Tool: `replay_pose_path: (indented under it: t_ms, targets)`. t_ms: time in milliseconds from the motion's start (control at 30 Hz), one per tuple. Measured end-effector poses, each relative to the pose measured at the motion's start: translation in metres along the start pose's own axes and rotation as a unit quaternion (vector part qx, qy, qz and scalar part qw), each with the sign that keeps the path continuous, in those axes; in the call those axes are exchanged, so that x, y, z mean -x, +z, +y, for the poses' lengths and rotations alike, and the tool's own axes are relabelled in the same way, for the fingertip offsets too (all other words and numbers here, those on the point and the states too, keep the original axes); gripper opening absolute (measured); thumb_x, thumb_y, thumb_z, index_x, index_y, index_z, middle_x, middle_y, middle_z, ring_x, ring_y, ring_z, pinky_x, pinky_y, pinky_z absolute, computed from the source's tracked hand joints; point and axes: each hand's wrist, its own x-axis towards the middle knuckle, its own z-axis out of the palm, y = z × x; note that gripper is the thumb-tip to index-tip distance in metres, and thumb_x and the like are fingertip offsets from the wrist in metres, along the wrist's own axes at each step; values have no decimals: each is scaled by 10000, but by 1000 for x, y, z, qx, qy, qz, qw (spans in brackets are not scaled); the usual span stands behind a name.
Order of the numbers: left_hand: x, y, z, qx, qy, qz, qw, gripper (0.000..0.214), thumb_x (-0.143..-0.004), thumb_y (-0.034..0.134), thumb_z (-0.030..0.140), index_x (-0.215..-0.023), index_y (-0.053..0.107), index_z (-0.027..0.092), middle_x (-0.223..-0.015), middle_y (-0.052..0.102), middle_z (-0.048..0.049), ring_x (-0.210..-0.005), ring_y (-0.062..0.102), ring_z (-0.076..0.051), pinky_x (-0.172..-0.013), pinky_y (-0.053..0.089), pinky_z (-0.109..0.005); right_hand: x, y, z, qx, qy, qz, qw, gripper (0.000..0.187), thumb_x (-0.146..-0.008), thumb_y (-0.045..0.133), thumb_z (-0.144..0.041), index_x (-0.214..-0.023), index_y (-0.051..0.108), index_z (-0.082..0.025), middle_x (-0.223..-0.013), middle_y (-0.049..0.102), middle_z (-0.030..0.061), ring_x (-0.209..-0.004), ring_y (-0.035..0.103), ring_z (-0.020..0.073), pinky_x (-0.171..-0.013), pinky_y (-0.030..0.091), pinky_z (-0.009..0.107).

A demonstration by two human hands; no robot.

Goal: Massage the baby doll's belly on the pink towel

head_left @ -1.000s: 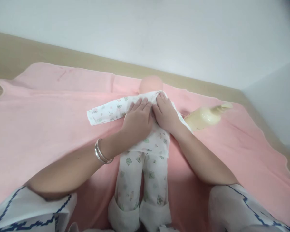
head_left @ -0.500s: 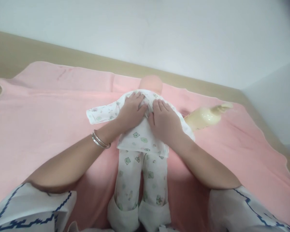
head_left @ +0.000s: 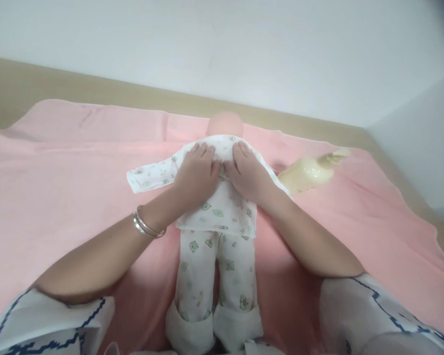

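Note:
A baby doll [head_left: 225, 124] lies with its bare head away from me, dressed in a white printed top [head_left: 222, 212] and matching pants [head_left: 196, 276] with rolled-up cuffs. Both my hands rest flat on the upper part of the top. My left hand [head_left: 198, 172], below a wrist with silver bangles [head_left: 146, 224], covers the left side with fingers stretched out. My right hand [head_left: 249, 172] lies on the right side, fingers also extended. The two thumbs nearly meet at the middle. One sleeve [head_left: 150, 176] stretches out to the left; the other is partly hidden by my right arm.
A pink blanket [head_left: 77, 197] lies under the doll on a wooden surface [head_left: 96, 84]. A pale yellow pump bottle [head_left: 311, 172] lies on its side to the right of the doll. A white wall [head_left: 222, 49] stands behind.
Both hands have shifted slightly on the top, and the bunched cloth between them now looks flatter. My right hand's fingers sit a little farther up. The view has moved slightly.

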Motion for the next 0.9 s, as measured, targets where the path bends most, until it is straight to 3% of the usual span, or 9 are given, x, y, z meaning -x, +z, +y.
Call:
replay_pose_path:
  t_ms: [200,433,600,767,900]
  targets:
    - [18,-3,21,-15,8,-40,999,501,-997,325,183,-1436,522,43,-1602,445,-213,-1563,322,-351,-1288,312,-573,-13,14,17,-7,29,51,998,805,-1001,294,-472,-1580,226,83,-1694,179,289,-1614,122,375,-1306,160,585]
    - [3,-11,11,38,-20,-38,998,422,-995,328,226,-1212,680,140,-1458,610,-136,-1494,437,-341,-1245,380,-577,3,15,8,76,-6,63,995,687,-1031,258,-383,-1536,349,74,-1627,342,313,-1557,313,393,-1255,296,591]
    - [-13,-6,-9,56,-31,-24,998,423,-997,351,295,-1270,654,184,-1509,571,-95,-1506,418,-312,-1270,351,-552,24,16,-5,137,-43,92,985,641,-1033,281,-358,-1523,393,39,-1557,466,300,-1484,441,386,-1205,375,586]
    - [-14,3,-17,35,10,7,999,478,-1021,286,308,-1342,577,104,-1480,573,-158,-1458,447,-315,-1275,335,-506,31,12,-13,144,-39,76,986,622,-1024,309,-321,-1521,405,40,-1560,470,289,-1495,427,386,-1222,371,562]
    - [-13,4,-15,23,5,6,1000,557,-1025,277,314,-1489,428,47,-1530,518,-209,-1470,427,-331,-1251,348,-534,23,5,-13,120,-10,46,992,638,-1032,329,-358,-1542,395,19,-1600,432,257,-1522,393,365,-1232,372,535]
